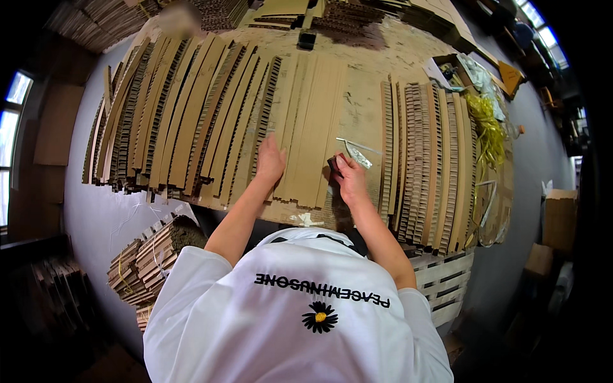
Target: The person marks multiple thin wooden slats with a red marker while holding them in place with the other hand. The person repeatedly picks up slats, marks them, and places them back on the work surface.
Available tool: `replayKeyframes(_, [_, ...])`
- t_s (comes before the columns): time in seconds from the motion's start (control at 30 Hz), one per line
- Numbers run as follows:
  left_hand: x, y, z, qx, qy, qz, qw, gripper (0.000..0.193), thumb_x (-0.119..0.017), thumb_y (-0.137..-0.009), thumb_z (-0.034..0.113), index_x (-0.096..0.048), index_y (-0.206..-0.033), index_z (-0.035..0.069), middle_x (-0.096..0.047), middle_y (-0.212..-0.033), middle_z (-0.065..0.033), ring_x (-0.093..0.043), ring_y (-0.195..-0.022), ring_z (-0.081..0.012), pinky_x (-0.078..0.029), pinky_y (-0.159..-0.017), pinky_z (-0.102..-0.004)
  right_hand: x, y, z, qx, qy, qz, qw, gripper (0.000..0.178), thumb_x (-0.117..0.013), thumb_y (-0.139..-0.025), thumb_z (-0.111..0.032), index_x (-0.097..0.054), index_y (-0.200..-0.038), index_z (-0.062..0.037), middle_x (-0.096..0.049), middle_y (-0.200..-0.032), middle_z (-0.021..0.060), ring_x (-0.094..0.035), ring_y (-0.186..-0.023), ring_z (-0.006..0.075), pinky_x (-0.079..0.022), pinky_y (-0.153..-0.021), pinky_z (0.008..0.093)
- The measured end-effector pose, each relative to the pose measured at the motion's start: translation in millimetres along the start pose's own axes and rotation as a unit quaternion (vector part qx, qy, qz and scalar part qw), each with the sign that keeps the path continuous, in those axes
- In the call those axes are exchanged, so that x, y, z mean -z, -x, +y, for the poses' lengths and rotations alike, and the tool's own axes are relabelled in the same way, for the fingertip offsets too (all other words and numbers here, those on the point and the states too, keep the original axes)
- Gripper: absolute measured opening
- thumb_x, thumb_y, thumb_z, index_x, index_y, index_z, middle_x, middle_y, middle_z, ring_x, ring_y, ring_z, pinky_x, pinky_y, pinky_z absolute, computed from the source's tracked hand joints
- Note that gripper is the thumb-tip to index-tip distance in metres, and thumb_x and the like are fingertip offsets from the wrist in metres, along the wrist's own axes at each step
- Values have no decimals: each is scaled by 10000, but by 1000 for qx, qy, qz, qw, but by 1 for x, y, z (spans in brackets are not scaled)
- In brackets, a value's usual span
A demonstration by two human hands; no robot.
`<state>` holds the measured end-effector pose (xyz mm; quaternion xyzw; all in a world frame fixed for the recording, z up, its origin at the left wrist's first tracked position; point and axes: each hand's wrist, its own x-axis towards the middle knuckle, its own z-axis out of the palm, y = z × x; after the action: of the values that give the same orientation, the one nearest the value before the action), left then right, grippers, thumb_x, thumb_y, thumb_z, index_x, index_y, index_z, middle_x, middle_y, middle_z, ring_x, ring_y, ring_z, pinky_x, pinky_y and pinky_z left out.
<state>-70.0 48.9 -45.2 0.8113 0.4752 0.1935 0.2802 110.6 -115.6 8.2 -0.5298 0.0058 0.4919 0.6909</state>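
Flat brown cardboard strips (311, 127) lie side by side on the worktable in front of me. At their left edge is my left hand (271, 159), fingers stretched away from me and a little blurred, beside the nearest honeycomb cardboard strip (268, 96) standing on edge. I cannot tell whether it touches that strip. My right hand (351, 179) is closed around a small dark-red block-like object (334, 166), at the right edge of the flat strips. Just beyond that hand lies a shiny clear plastic scrap (358, 155) with a thin white strip.
Rows of honeycomb cardboard strips stand at left (172, 115) and right (428, 166). Yellow strapping (483, 127) and an open box (450, 70) of odds and ends are at the right. Below the table's left edge sits a cardboard bundle (150, 258); a slatted pallet (447, 284) is at the lower right.
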Motion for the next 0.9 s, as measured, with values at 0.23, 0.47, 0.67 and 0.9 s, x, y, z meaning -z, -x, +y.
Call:
replayKeyframes(0.23, [-4, -8, 7, 57, -68, -16, 996, 539, -645, -893, 148, -449, -1366, -16, -491, -1313, -270, -470, -1212, -452, -426, -1033, -503, 12, -4, 6, -9, 18, 5, 1000, 204, -714, -932, -170, -658, -1085, -47, -698, -1018, 34, -659, -905, 130, -541, -816, 310])
replayKeyframes(0.47, [-10, -17, -14, -47, -100, 35, 993, 495, -631, -883, 108, -512, -1359, 40, -532, -1297, -218, -508, -1188, -422, -450, -1010, -483, 2, 5, -3, 14, 9, 13, 1000, 219, -720, -918, -148, -680, -1113, -57, -706, -1021, 21, -664, -896, 121, -539, -791, 285])
replayKeyframes(0.67, [11, -14, 14, -110, -126, 25, 986, 436, -620, -888, 66, -573, -1317, 6, -559, -1250, -244, -551, -1140, -411, -474, -966, -456, 68, 30, -32, 201, 17, 95, 975, 384, -725, -897, -64, -634, -1254, 43, -675, -1106, 74, -640, -966, 137, -506, -903, 266])
replayKeyframes(0.9, [-52, 7, 159, -133, 77, -158, 976, 242, -605, -883, 180, -627, -1081, 41, -682, -1006, -191, -660, -893, -399, -538, -758, -489, 130, 56, -54, 208, 8, 208, 956, 267, -721, -936, -169, -654, -1106, 25, -666, -1010, 27, -595, -875, 97, -480, -816, 246])
